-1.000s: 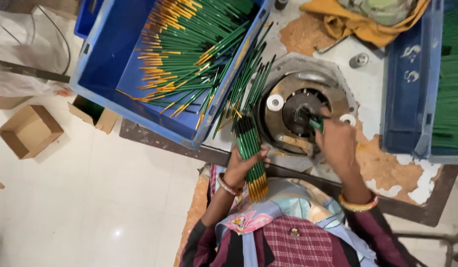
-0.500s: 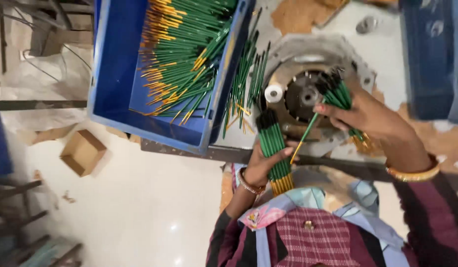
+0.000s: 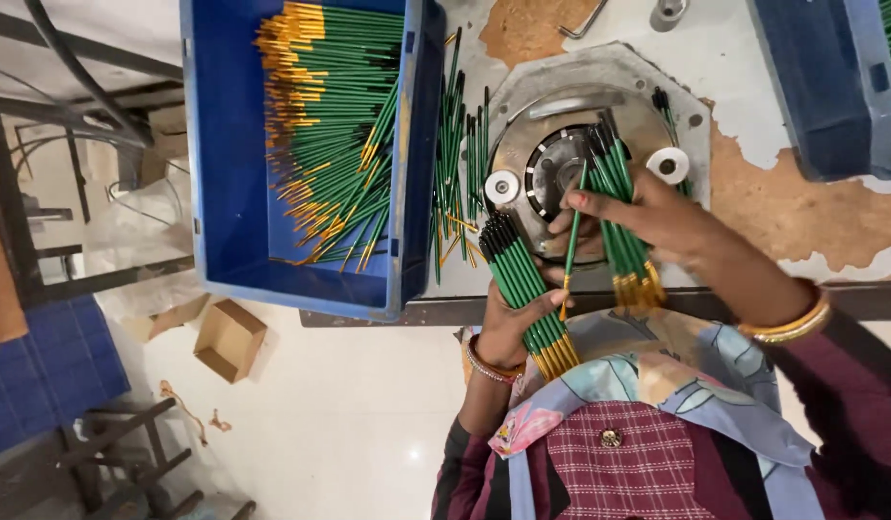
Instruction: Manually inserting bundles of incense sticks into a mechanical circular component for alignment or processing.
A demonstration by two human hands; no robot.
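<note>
1. the left hand (image 3: 511, 323) is clenched around a bundle of green sticks (image 3: 528, 289) with black tips and gold ends; the bundle runs slantwise through the fist, black tips up toward the machine, gold ends down toward the person's chest
2. the right hand (image 3: 657, 217) grasps a second bundle of green sticks (image 3: 619, 207), held nearly upright under the palm, gold ends poking out below the hand and black tips rising above it
3. the right hand's fingers (image 3: 585, 204) also pinch a single green stick (image 3: 570, 241), which hangs between the two bundles with its tip over the round metal machine (image 3: 561, 135)
4. the machine sits bolted on the bench (image 3: 782, 207), whose paint is worn off in brown patches; a small white roller (image 3: 501, 187) stands on its left and another white roller (image 3: 669, 165) just above the right hand
5. loose green sticks (image 3: 455, 183) lie on the bench between the machine and a blue crate (image 3: 233, 193) filled with more green sticks (image 3: 330, 125)
6. a second blue crate (image 3: 830, 87) stands at the bench's far right, well apart from both hands
7. a cardboard box (image 3: 229, 339) lies on the white floor (image 3: 349, 424) below the crate
8. gold bangles (image 3: 787, 327) circle the right wrist
</note>
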